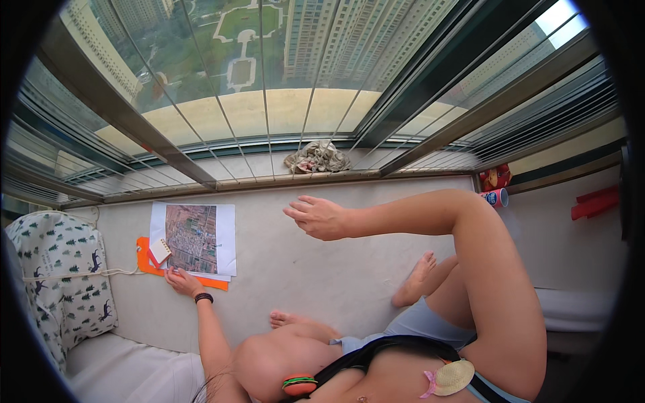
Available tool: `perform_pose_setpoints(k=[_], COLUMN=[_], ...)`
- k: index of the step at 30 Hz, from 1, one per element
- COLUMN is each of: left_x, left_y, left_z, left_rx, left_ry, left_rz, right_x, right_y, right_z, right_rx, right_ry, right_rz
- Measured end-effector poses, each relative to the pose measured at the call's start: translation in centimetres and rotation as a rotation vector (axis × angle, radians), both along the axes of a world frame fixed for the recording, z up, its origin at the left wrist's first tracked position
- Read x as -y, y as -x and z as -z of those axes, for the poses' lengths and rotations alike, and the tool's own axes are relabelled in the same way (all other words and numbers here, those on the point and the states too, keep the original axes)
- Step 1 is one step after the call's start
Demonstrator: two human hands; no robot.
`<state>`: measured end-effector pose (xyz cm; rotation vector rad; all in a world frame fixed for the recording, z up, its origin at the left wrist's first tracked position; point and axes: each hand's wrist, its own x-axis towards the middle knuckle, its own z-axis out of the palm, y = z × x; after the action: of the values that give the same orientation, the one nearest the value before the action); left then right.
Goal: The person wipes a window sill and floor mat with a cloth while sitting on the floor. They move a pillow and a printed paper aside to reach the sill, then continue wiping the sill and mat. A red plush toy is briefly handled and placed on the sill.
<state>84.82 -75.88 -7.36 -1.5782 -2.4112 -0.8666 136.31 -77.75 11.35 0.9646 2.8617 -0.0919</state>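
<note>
My left hand (184,283) rests at the lower left edge of a small stack, touching an orange folder or card (214,284) and the papers on it. The top sheet is a white page with a printed aerial photograph (194,237) of fields and buildings. On its left side lies a small spiral-bound notepad (160,251) with a red edge, just above my left fingers. My right hand (320,217) is held over the pale ledge (282,282), fingers loosely apart, with nothing in it.
A crumpled cloth (320,157) lies behind the window's wire bars (267,101). At left stands a patterned fabric bag or cushion (70,272) with a cord. To the right are a cylindrical container (496,197), a red package (496,177) and a red object (595,203).
</note>
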Motion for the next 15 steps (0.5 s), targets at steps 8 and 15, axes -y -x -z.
perform_pose_setpoints(k=[8, 15], left_x=[-1.9, -1.5], left_y=[-3.6, -15.6], left_z=[-3.8, -8.4], left_rx=[0.310, 0.653], left_ry=[-0.155, 0.013], left_rz=[0.169, 0.419], right_x=[4.3, -6.7], right_y=[-14.6, -13.6], right_z=[5.1, 9.2], right_rx=[-0.869, -1.761], right_ry=[0.101, 0.970], right_rz=[0.977, 1.177])
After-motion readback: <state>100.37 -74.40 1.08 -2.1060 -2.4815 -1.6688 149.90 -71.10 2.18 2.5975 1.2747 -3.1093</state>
